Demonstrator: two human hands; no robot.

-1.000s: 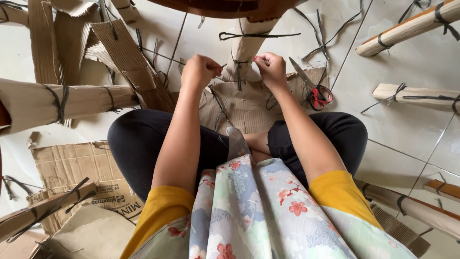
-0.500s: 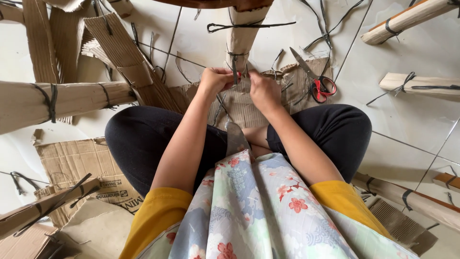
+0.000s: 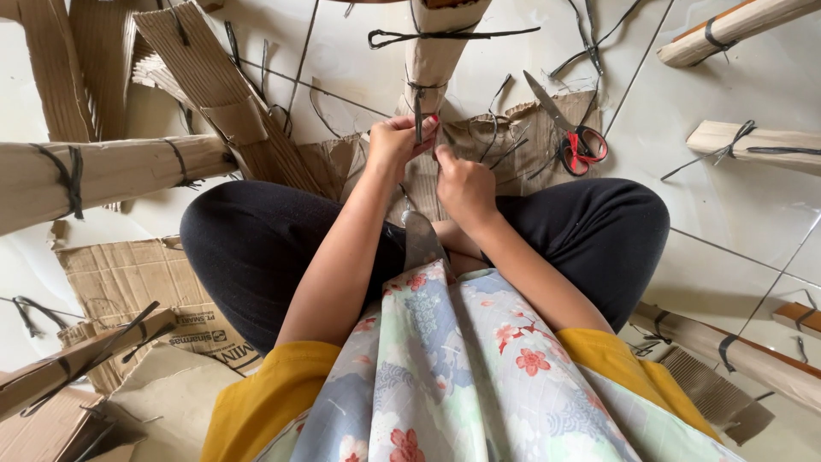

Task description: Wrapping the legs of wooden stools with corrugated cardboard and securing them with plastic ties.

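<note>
I sit cross-legged on a white tiled floor. A rolled cardboard tube (image 3: 440, 51) stands in front of my knees, with black straps tied around it. My left hand (image 3: 395, 141) pinches the loose end of a black strap (image 3: 418, 109) at the tube's lower part. Just below and to the right, my right hand (image 3: 462, 184) has its fingers curled against the tube's base; whether it grips the strap is hidden.
Red-handled scissors (image 3: 571, 133) lie on flattened cardboard to the right of the tube. More strapped cardboard rolls lie at the left (image 3: 103, 175), upper right (image 3: 735, 30), right (image 3: 757, 141) and lower right (image 3: 735, 351). Flat cardboard sheets (image 3: 128, 282) and loose black straps are scattered about.
Both hands have drawn together from apart to the tube's lower strap. The left hand now pinches the strap end and the right hand sits below it.
</note>
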